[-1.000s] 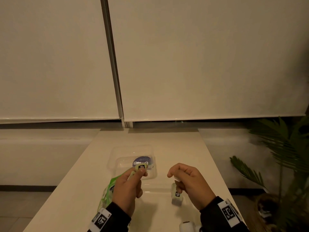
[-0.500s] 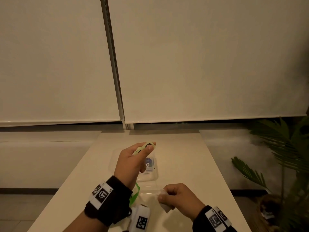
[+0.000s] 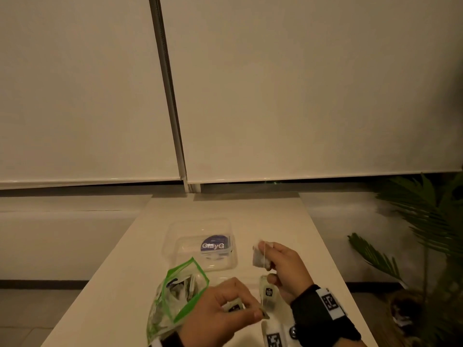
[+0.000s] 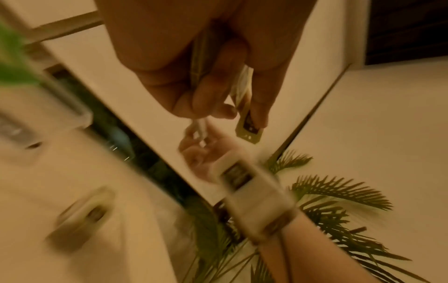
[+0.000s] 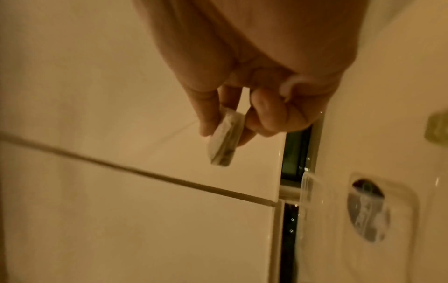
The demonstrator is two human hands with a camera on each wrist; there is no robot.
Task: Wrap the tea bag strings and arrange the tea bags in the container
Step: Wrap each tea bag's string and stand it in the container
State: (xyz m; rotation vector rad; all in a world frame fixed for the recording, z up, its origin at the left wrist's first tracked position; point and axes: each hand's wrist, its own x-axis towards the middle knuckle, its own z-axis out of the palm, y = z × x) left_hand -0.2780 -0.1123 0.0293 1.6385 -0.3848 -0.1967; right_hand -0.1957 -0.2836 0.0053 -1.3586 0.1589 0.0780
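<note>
My right hand (image 3: 268,256) holds a small white tea bag (image 3: 259,256) up above the table, pinched between thumb and fingers; the right wrist view shows the same tea bag (image 5: 223,139). A thin string (image 3: 263,284) runs down from it to a paper tag (image 3: 265,316), which my left hand (image 3: 250,312) pinches low near the table's front. The left wrist view shows the tag (image 4: 249,128) sticking out past the fingertips. A clear plastic container (image 3: 175,231) with a blue label stands open behind the hands. Another tea bag (image 3: 268,295) lies on the table under my right wrist.
A green-edged clear zip bag (image 3: 175,296) with several tea bags lies at the front left, beside my left hand. The narrow white table (image 3: 250,211) drops off on both sides. A potted palm (image 3: 431,221) stands off the right edge. Blinds cover the wall behind.
My left hand has dropped from above the container to the table's front with the tag. My right hand has risen with the tea bag, so the string now runs between them.
</note>
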